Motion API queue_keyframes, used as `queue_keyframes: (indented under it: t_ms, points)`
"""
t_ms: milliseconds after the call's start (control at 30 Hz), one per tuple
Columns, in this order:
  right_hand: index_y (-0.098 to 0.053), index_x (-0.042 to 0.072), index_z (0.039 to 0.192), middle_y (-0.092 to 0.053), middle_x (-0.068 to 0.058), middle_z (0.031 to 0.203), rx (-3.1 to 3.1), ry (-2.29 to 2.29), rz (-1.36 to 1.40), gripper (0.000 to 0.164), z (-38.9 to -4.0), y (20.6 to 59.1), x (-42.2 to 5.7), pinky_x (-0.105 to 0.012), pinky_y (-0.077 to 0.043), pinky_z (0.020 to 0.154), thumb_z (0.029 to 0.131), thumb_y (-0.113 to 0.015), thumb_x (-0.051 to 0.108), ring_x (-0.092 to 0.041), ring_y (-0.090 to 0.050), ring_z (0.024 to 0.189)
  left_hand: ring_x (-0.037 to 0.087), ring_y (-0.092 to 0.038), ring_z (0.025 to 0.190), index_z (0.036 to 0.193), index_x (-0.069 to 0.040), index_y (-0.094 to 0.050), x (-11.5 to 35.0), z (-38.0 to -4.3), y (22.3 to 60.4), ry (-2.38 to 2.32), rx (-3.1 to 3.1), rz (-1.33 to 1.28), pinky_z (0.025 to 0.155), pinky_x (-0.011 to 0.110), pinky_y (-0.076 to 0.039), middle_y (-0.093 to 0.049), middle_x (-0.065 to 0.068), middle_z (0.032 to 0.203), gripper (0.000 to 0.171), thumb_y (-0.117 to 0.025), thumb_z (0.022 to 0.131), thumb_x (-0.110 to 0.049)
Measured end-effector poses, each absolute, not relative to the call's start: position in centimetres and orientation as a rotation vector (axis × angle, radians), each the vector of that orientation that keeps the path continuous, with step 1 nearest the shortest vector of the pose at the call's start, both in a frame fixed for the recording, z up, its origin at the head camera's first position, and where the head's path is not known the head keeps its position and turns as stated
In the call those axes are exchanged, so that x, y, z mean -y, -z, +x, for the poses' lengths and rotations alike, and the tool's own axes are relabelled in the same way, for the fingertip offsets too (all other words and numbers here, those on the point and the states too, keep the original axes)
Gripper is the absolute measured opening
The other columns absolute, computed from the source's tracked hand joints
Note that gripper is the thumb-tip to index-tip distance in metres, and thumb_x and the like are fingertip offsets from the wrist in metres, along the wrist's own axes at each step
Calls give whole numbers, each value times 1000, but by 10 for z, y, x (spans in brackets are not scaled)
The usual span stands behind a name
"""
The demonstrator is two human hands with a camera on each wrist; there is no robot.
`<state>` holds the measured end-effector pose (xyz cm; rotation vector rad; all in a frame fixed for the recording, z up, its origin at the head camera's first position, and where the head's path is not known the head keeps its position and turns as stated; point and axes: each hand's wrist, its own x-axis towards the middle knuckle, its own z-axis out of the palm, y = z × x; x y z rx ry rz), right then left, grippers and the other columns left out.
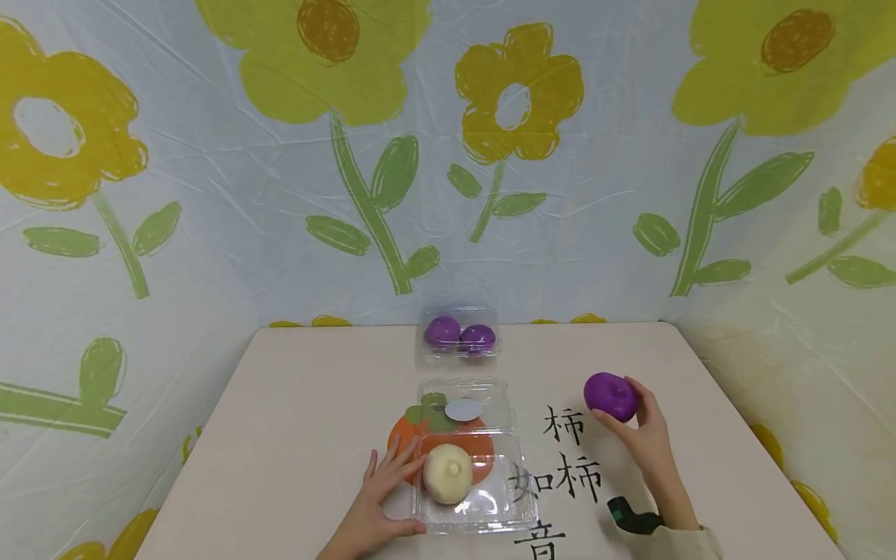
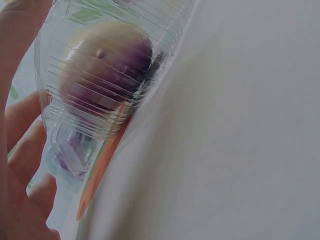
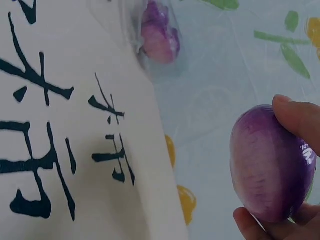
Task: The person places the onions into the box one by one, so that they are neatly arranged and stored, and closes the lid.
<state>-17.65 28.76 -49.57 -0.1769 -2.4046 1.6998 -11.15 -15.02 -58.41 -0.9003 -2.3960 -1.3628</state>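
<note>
In the head view my right hand (image 1: 647, 435) holds a purple round vegetable (image 1: 610, 397) above the right side of the table, thumb and fingers on opposite sides. Up close, the right wrist view shows the vegetable (image 3: 270, 162) as glossy, with a paler streaked side; it looks like a turnip or onion. My left hand (image 1: 378, 498), fingers spread, touches the left side of a clear plastic clamshell box (image 1: 500, 509), whose lid stands open at the back. Inside its left half sits a cream-topped vegetable (image 1: 448, 474), purple lower down in the left wrist view.
At the table's far edge stands another clear box (image 1: 458, 309) holding two purple vegetables (image 1: 443, 333). The pale table (image 1: 315, 404) bears an orange persimmon print (image 1: 402, 435) and black characters (image 1: 579, 476). A flower-patterned cloth (image 1: 560, 257) hangs around the table.
</note>
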Motion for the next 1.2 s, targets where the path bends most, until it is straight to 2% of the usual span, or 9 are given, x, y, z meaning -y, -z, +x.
queue_keyframes:
  t_ms: [367,600,833,1033,1200]
  points:
    - [-28,10,154,-31,-18,157,2427,-1720,10,92,-161,474,-259,-66,-23,112,80,-83,10,-39,-20,148,58,-25,138,145,-13,-51,150,-111,583,1348,2396,-901,117,26,16,-37,12,157,89,-88,69,-40]
    - [-35,10,151,-36,-18,154,2451,-1687,132,89,-149,470,-237,-71,-24,109,78,-85,9,-43,-20,147,55,-22,141,146,-13,-51,150,-111,583,1369,2401,-903,117,25,16,-36,12,157,88,-88,70,-39]
    - [-42,15,147,-44,-15,149,2492,-1635,249,84,-135,473,-210,-72,-27,107,75,-87,13,-40,-36,139,57,-23,139,146,-12,-50,150,-111,583,1374,2402,-902,117,25,16,-35,12,158,89,-87,70,-40]
    - [-47,21,143,-51,-12,144,2563,-1570,306,84,-122,483,-189,-75,-35,99,71,-91,23,-39,-48,130,58,-24,139,146,-13,-51,151,-112,584,1370,2405,-904,117,25,16,-35,12,158,88,-86,71,-43]
    - [-49,24,141,-56,-7,139,2607,-1503,365,87,-115,494,-177,-70,-40,98,66,-93,24,-35,-53,126,58,-23,139,146,-13,-50,151,-111,585,1384,2402,-904,117,25,17,-34,12,158,87,-86,72,-42]
